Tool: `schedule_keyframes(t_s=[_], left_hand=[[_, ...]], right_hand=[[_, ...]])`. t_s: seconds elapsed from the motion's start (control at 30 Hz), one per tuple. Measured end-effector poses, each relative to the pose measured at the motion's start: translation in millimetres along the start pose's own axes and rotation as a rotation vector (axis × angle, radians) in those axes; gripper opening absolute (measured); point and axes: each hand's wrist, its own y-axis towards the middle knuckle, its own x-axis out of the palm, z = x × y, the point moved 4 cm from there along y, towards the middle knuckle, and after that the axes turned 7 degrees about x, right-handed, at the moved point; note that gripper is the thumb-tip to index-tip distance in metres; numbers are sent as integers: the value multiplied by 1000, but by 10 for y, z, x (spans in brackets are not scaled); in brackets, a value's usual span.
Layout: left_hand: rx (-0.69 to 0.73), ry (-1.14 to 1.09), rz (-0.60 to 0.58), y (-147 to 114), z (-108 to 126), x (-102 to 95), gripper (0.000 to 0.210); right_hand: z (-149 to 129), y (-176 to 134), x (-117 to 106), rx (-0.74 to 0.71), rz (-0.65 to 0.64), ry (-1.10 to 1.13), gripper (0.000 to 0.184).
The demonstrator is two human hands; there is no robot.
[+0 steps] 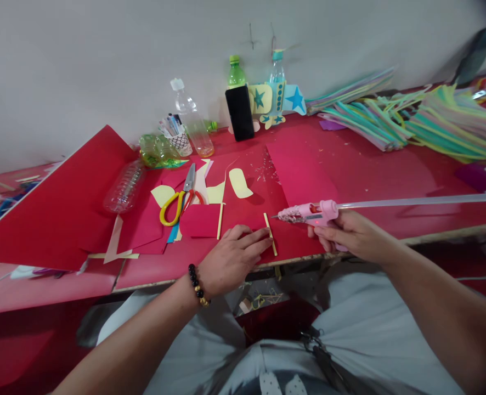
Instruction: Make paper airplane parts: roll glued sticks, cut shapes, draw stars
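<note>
A craft workshop: foam sheets [411, 123] stacked at two o'clock, scissors [180, 201] and paper offcuts [240, 182] at eleven on the red table [391, 175].

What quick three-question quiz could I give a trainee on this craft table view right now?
1. Which hand holds the pink glue gun?
2. True or false: the left hand rests flat on the red table, fingertips at a yellow strip.
3. The yellow-handled scissors lie: A) left of the left hand, further back; B) under the glue gun; C) beside the foam sheet stack.

Key: 1. the right hand; 2. true; 3. A.
</note>
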Motion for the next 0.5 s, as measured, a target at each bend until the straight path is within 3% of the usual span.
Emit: schedule_keyframes(t_s=[0.5], left_hand=[[-35,-27,-1,-11,-9,5,40]], right_hand=[[-99,91,44,-17,47,-160,35]])
